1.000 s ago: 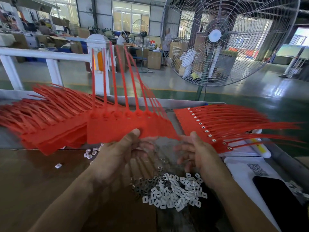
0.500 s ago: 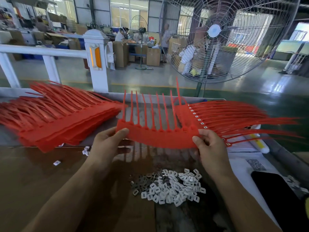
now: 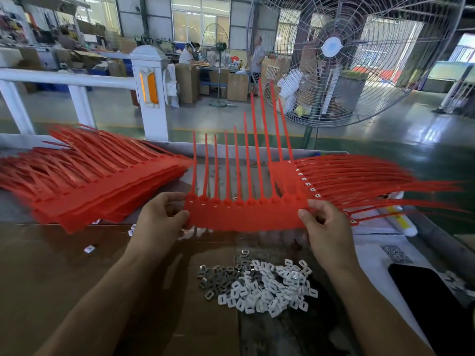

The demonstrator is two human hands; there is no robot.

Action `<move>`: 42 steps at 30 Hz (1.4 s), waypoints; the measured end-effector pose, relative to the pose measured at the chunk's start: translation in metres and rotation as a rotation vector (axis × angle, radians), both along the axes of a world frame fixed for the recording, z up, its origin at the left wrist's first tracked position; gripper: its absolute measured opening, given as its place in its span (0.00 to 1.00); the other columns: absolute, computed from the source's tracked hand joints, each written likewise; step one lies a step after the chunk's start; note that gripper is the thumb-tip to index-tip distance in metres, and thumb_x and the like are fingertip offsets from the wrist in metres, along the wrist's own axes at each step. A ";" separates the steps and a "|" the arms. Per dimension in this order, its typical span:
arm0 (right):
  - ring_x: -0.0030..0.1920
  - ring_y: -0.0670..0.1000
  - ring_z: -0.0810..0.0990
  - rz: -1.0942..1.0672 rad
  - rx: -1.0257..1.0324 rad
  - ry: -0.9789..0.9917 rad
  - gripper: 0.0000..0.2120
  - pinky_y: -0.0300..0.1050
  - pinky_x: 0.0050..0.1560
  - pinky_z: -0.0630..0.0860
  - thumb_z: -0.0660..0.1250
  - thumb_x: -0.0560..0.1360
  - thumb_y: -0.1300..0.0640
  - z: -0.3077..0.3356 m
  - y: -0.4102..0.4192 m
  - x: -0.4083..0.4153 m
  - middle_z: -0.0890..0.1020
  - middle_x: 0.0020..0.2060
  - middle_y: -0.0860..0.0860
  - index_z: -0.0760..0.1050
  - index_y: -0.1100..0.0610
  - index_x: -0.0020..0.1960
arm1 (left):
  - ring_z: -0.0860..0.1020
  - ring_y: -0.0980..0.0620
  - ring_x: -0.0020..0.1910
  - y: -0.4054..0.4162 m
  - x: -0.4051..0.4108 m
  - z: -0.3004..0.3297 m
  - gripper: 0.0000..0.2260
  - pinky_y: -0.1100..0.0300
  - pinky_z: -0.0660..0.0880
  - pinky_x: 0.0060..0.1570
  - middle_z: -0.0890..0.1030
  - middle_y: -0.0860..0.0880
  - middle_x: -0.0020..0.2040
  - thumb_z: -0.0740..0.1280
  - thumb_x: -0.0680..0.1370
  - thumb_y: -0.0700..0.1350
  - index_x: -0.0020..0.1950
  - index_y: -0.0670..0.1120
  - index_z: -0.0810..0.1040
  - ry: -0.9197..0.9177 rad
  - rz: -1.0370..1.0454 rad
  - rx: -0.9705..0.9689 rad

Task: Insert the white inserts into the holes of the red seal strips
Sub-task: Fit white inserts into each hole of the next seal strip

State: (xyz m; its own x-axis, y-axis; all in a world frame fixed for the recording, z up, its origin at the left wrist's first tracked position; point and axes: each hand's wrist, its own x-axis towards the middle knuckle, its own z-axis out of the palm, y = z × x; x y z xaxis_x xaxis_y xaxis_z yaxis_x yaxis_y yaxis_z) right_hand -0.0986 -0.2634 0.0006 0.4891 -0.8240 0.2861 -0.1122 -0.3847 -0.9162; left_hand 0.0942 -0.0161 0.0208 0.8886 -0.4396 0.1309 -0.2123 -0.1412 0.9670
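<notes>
Holding a joined sheet of red seal strips (image 3: 244, 214) by its 2 ends, both hands pinched it above the tabletop (image 3: 64, 278). The left hand (image 3: 159, 219) gripped the sheet's left edge with thumb on top and fingers curled beneath; the right hand (image 3: 325, 224) pinched the right edge the same way. The sheet's tails stood upright, pointing away from the person, and small holes ran along the row where the tails met the flat band. Nearer the person than the sheet, a heap of white inserts (image 3: 272, 291) lay on the tabletop, touching a smaller cluster of metal clips (image 3: 218, 276) on its left. Left of the sheet sat a thick stack of red strips (image 3: 97, 191). Right of the sheet lay a fanned stack of strips (image 3: 359, 181) already showing white inserts in their holes. A large fan (image 3: 354, 55) stood beyond the sheet.
</notes>
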 end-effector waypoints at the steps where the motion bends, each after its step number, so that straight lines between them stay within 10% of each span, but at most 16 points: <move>1: 0.46 0.51 0.85 -0.006 0.012 0.029 0.09 0.50 0.48 0.82 0.72 0.79 0.52 -0.001 -0.001 0.000 0.85 0.47 0.46 0.80 0.46 0.59 | 0.85 0.52 0.39 0.001 0.000 -0.001 0.13 0.55 0.81 0.41 0.86 0.50 0.43 0.69 0.79 0.36 0.61 0.50 0.78 -0.031 -0.003 0.065; 5: 0.37 0.49 0.84 -0.023 -0.025 0.145 0.12 0.42 0.36 0.78 0.72 0.79 0.52 0.001 -0.001 -0.002 0.84 0.44 0.46 0.81 0.49 0.62 | 0.84 0.51 0.42 0.003 -0.001 0.000 0.12 0.49 0.79 0.52 0.85 0.51 0.42 0.73 0.76 0.42 0.59 0.51 0.81 -0.180 0.000 0.349; 9: 0.48 0.50 0.84 -0.036 -0.072 0.229 0.14 0.55 0.53 0.82 0.72 0.79 0.52 0.006 0.002 -0.006 0.84 0.47 0.46 0.82 0.53 0.63 | 0.81 0.57 0.41 0.010 -0.001 0.004 0.03 0.57 0.73 0.43 0.83 0.56 0.40 0.73 0.75 0.48 0.48 0.54 0.84 -0.306 0.104 0.475; 17: 0.49 0.49 0.81 -0.101 -0.181 0.349 0.11 0.48 0.53 0.77 0.73 0.77 0.51 0.012 0.007 -0.011 0.81 0.42 0.41 0.83 0.53 0.58 | 0.78 0.64 0.38 0.018 0.004 0.005 0.03 0.68 0.67 0.34 0.81 0.61 0.41 0.70 0.78 0.49 0.47 0.57 0.83 -0.353 0.176 0.474; 24: 0.50 0.46 0.78 -0.153 -0.361 0.403 0.10 0.44 0.49 0.71 0.74 0.76 0.51 0.021 0.016 -0.018 0.81 0.51 0.45 0.81 0.49 0.57 | 0.80 0.57 0.43 0.008 -0.006 0.001 0.11 0.59 0.72 0.43 0.83 0.56 0.47 0.74 0.75 0.56 0.55 0.54 0.83 -0.340 0.073 0.518; 29: 0.51 0.28 0.76 0.329 -0.381 0.412 0.06 0.23 0.44 0.69 0.74 0.77 0.49 0.038 0.053 -0.010 0.82 0.48 0.33 0.83 0.42 0.54 | 0.75 0.62 0.41 0.007 -0.011 0.002 0.15 0.60 0.71 0.45 0.79 0.57 0.49 0.75 0.74 0.55 0.59 0.53 0.82 -0.372 0.044 0.536; 36: 0.54 0.40 0.74 0.835 -0.674 0.728 0.25 0.42 0.55 0.74 0.74 0.70 0.34 0.058 0.105 0.026 0.77 0.54 0.40 0.78 0.43 0.63 | 0.78 0.51 0.57 0.006 -0.010 0.004 0.24 0.52 0.74 0.60 0.80 0.50 0.61 0.77 0.73 0.51 0.68 0.55 0.78 -0.394 -0.044 0.608; 42: 0.52 0.46 0.77 0.926 -0.649 0.869 0.15 0.46 0.50 0.75 0.77 0.74 0.48 0.068 0.121 0.049 0.77 0.50 0.42 0.80 0.49 0.58 | 0.79 0.49 0.57 0.007 -0.009 0.008 0.26 0.50 0.74 0.62 0.82 0.50 0.60 0.77 0.72 0.45 0.69 0.55 0.77 -0.364 -0.088 0.615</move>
